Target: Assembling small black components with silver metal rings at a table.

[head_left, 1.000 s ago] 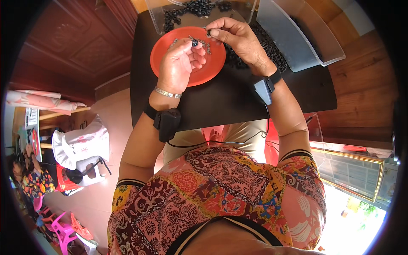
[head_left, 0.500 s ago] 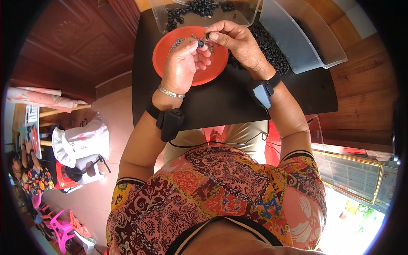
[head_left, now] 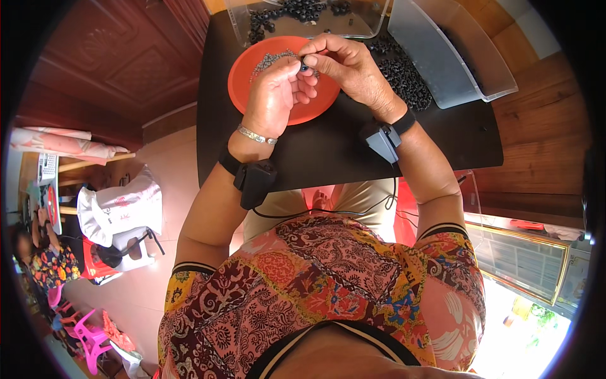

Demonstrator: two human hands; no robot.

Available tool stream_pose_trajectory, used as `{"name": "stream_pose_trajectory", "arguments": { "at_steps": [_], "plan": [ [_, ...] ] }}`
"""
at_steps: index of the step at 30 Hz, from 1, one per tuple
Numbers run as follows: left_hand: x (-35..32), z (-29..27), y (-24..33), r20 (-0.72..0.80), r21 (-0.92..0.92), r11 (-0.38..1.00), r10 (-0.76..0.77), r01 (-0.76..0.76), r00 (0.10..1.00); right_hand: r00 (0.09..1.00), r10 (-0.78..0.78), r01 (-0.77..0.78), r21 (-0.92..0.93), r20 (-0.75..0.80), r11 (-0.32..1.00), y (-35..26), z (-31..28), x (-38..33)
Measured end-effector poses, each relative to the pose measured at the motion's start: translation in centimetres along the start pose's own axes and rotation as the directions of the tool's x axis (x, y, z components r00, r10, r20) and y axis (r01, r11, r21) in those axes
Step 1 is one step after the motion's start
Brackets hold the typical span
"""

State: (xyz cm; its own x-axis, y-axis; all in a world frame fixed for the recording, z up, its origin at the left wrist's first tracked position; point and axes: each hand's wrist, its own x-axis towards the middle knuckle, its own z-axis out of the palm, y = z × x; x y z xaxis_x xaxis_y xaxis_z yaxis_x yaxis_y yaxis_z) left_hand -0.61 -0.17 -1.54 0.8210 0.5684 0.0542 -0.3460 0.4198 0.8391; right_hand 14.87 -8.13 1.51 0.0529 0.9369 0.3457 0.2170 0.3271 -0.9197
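Note:
Over an orange-red plate (head_left: 243, 95), my left hand (head_left: 274, 88) pinches a small black round part (head_left: 304, 67) between thumb and forefinger, its other fingers loosely curled. The thumb and forefinger of my right hand (head_left: 353, 71) are closed at the same spot, on a small black piece mostly hidden by the fingertips. The two hands touch there. On the plate under them lie many tiny grey pieces (head_left: 273, 59), partly covered by my left hand.
The plate stands on a black table (head_left: 315, 155). A heap of small black parts (head_left: 407, 82) lies to the right, beside a tilted clear bin (head_left: 442, 69). Another clear bin (head_left: 353, 28) with black parts stands behind. A cable (head_left: 284, 216) hangs between my wrist devices. Another person sits far left.
My right hand has come left and slightly down, bringing its small black piece against the part in my left hand. The left hand has barely moved.

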Motion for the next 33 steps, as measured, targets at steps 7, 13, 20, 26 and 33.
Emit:
{"name": "stream_pose_trajectory", "arguments": {
  "at_steps": [7,13,20,26,33],
  "plan": [
    [0.2,-0.2,-0.1,-0.022,-0.091,0.996,-0.012,0.010,1.000,0.980,-0.192,0.177,-0.199,-0.060,0.964,-0.2,0.9,0.1],
    [0.1,-0.3,0.0,-0.018,-0.131,0.991,-0.004,0.002,1.000,0.915,-0.394,0.316,-0.454,-0.085,0.833,0.4,1.1,0.2],
    [0.2,-0.3,0.0,0.015,-0.130,0.991,0.023,-0.021,1.000,0.918,-0.389,0.300,-0.498,-0.082,0.813,-0.3,1.1,-0.1],
    [0.4,-0.6,-0.2,0.042,-0.156,0.987,0.041,-0.034,0.998,0.846,-0.532,0.385,-0.642,-0.041,0.662,0.0,1.1,0.1],
    [0.4,-0.6,-0.4,0.062,-0.174,0.984,0.047,-0.036,0.997,0.825,-0.566,0.377,-0.745,-0.001,0.550,-0.5,1.4,0.0]
  ]
}}
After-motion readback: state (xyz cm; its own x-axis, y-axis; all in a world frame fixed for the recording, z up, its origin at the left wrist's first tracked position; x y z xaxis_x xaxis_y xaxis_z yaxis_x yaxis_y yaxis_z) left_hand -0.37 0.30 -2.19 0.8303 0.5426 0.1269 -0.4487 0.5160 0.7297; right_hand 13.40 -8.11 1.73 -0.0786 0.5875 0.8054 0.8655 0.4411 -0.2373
